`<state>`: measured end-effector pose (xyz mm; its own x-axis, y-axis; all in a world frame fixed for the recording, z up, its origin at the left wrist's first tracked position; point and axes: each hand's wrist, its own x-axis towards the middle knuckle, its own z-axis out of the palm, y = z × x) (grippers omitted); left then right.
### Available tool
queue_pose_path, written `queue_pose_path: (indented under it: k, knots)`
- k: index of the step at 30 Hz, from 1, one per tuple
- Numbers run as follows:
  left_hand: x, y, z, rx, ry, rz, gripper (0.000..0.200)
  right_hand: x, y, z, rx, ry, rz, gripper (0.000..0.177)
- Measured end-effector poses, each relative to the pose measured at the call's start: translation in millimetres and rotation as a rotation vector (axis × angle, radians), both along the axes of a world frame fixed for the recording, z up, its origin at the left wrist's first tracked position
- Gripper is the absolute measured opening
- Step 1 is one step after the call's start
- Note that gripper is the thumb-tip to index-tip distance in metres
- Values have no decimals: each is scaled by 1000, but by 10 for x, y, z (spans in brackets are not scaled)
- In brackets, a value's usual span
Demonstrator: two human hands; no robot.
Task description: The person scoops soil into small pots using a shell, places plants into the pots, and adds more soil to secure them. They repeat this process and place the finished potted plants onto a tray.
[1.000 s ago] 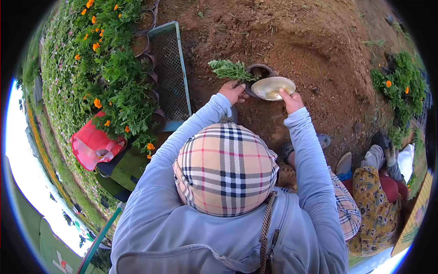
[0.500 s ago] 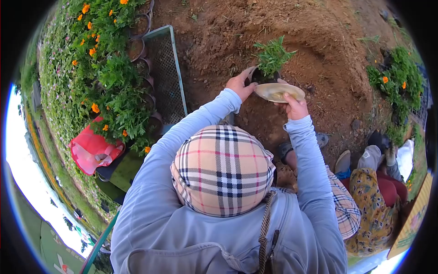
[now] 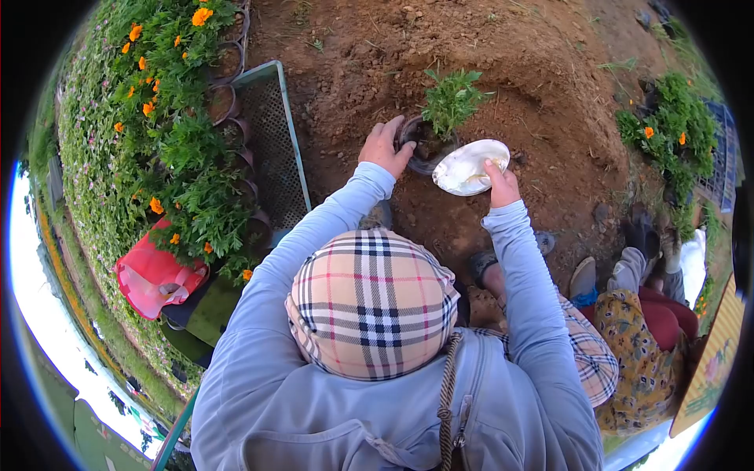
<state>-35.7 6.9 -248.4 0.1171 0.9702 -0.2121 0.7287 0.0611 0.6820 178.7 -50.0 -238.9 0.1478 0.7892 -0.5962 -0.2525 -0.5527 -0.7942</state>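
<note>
Head view: one dark pot (image 3: pixel 420 149) with a single green seedling (image 3: pixel 449 98) stands upright in the brown soil (image 3: pixel 542 86), and everything else is placed from it. The left hand (image 3: pixel 382 147) is on the pot's left side, its fingers spread apart and curled over the rim. One pale shallow dish (image 3: pixel 470 167) lies tilted against the pot's right rim. The right hand (image 3: pixel 500 186) pinches the dish's near edge with the thumb on top; the fingers beneath cannot be seen. Left of the pot lies one perforated tray (image 3: pixel 275 141), with at least four more dark pots (image 3: pixel 222 102) in a row along its far side among orange-flowered plants (image 3: pixel 177 118). One red bag (image 3: pixel 155 275) lies further down on the left. Below and to the right of the pot sits another person in floral cloth (image 3: pixel 636 353).
</note>
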Motion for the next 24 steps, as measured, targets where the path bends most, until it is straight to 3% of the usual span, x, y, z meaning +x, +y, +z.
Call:
queue_pose_path:
  k: [1,3,7,8,11,12,15,23,24]
  knots:
    - [15,43,93,79,26,-60,46,116,-90,-214,-11,-10,-124,30]
    - [35,125,188,243,75,-183,45,400,-213,-249,-212,30,-111,25]
    - [255,266,446,-58,231,-228,60,435,-319,-226,-244,7,-273,21]
    - [309,258,352,-51,221,-169,69,463,-348,-256,-251,2,-220,22]
    - [404,245,444,-212,103,-313,74,528,-435,-415,-293,-19,-96,20]
    - [420,212,441,-217,78,-357,72,505,-438,-436,-272,-8,-119,19]
    - [389,92,216,103,62,-417,67,505,-420,-433,-320,16,-123,18]
    - [453,95,196,-138,32,-364,61,500,-345,-391,-379,-15,-129,16]
    - [451,73,158,-54,37,-355,59,477,-330,-363,-386,-27,-116,16]
